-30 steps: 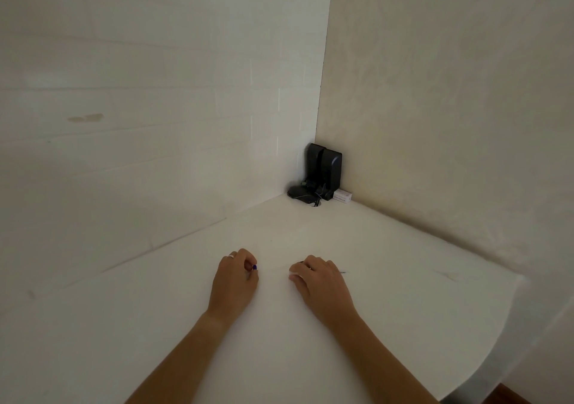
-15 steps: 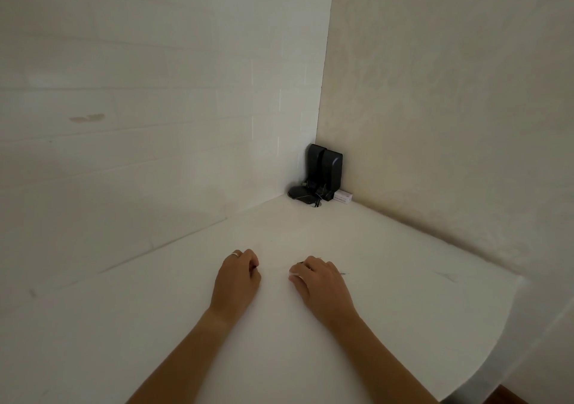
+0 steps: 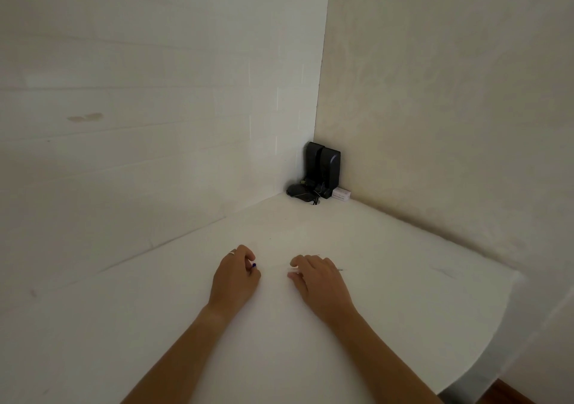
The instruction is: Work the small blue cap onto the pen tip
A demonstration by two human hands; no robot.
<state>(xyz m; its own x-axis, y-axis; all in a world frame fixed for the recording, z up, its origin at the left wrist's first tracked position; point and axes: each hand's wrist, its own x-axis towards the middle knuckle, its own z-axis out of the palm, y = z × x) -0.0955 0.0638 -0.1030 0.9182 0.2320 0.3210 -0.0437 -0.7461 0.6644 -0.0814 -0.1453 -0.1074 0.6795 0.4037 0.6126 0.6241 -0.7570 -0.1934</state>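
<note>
- Left hand (image 3: 234,277) rested knuckles-up on white table (image 3: 388,279), fingers curled round small blue-tipped object (image 3: 253,265), mostly hidden.
- Right hand (image 3: 320,282) curled; thin dark item (image 3: 340,269) beneath, grip unclear.

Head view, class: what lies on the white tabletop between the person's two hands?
Bare white tabletop separates the left hand and right hand; head view shows it.
</note>
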